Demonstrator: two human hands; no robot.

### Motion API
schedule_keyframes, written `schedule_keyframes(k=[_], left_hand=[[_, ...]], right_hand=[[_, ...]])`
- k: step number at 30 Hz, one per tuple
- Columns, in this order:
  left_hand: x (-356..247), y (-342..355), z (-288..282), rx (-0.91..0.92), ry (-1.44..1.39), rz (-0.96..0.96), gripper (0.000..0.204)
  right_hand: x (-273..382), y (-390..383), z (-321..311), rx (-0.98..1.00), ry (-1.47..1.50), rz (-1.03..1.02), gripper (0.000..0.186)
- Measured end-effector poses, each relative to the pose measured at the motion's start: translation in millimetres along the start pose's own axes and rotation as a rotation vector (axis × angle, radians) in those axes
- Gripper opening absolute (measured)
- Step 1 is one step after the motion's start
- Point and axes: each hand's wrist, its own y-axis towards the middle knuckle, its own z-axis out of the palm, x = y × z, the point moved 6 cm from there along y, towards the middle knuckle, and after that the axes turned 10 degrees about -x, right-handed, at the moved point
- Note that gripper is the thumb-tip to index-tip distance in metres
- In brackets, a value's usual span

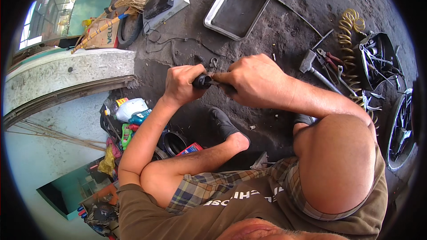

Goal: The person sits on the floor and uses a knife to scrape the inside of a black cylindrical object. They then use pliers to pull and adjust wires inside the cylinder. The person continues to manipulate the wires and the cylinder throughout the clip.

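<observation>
Counted: two hands (182,83); at least one black part (201,81); one metal tray (238,11); one hammer (321,74); one coiled hose (348,53); two dark shoes (223,126).

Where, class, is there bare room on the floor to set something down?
The widest free patch lies between the tray and the yellow coil, beyond the thin rod. A smaller, nearly free one lies between rod and right hand. It is crowded around the hammer, pliers and tool bin, and by the bottles.

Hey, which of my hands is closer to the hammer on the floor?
Your right hand: it's to the left of the hammer, apart from it. Your left hand is farther left, beyond the right one.
</observation>
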Motion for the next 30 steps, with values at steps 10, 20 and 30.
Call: schedule_keyframes(k=[10,20,30], left_hand=[[-3,5,2,0.047,0.078,-0.04,0.017],[7,-1,2,-0.009,0.012,-0.076,0.019],[10,-9,9,0.063,-0.063,-0.145,0.02]], right_hand=[[4,2,11,-0.012,-0.171,-0.093,0.03],[2,-2,18,-0.127,-0.03,-0.027,0.028],[1,-11,20,-0.182,0.043,0.004,0.017]])
